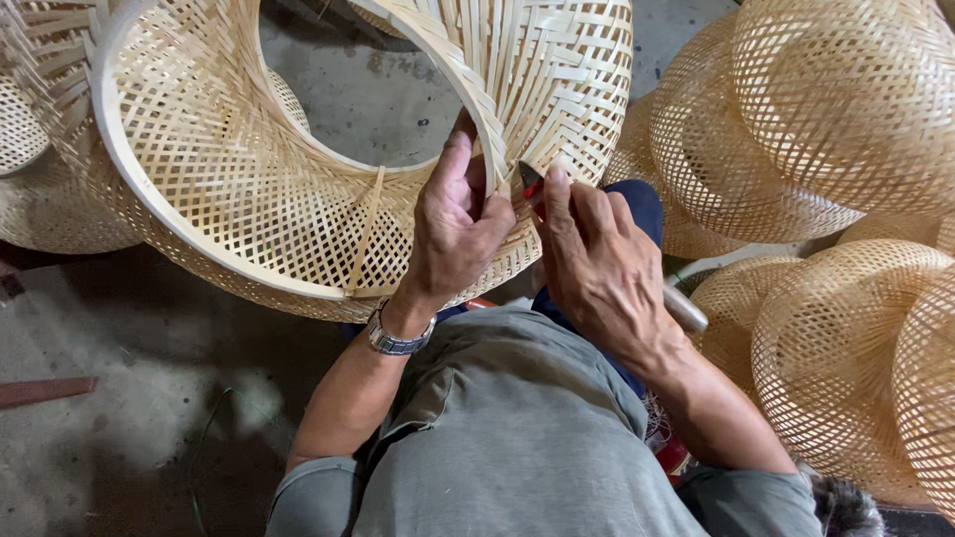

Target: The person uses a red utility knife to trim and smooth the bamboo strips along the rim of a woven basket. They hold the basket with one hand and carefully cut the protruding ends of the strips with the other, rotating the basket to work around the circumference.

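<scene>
My left hand [460, 231] pinches the pale bamboo rim strip of the large open-weave woven bamboo basket [249, 199] resting over my lap. My right hand [595, 264], fingers curled shut, grips a small red-handled blade [530, 183] touching that rim. Finished woven bamboo baskets [826, 109] are piled at my right.

Soft, even daylight falls from above, bright on the pale baskets [826, 109]. The floor [129, 398] at seven o'clock sits in shadow. Sharp centre, slight stretching toward the edges.
</scene>
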